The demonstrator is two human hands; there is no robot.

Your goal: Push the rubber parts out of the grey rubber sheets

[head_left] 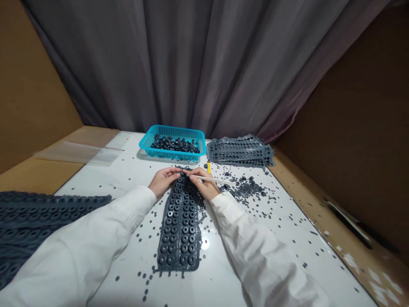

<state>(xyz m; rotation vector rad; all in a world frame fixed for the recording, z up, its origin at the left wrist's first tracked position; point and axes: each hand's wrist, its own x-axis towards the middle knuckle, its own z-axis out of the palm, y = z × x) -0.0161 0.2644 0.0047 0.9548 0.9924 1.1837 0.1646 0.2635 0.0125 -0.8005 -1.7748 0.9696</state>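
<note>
A dark grey moulded rubber sheet (179,226) with rows of round ring-shaped parts lies lengthwise in front of me. At its far end, my left hand (163,182) is closed, thumb and fingers pinching the sheet's edge. My right hand (205,184) grips a thin white stick (215,179) like a pen, its tip at the sheet's far end close to the left fingertips. What exactly lies between the fingertips is too small to tell. Small black discs (247,187) are heaped and scattered to the right of the sheet.
Behind the hands stands a blue basket (172,155) holding many small black rubber pieces. Sheets full of holes (239,151) are stacked at its right. More moulded sheets (38,221) lie at the left, and clear plastic bags (86,149) at the back left. Black tweezers-like tools (348,224) lie far right.
</note>
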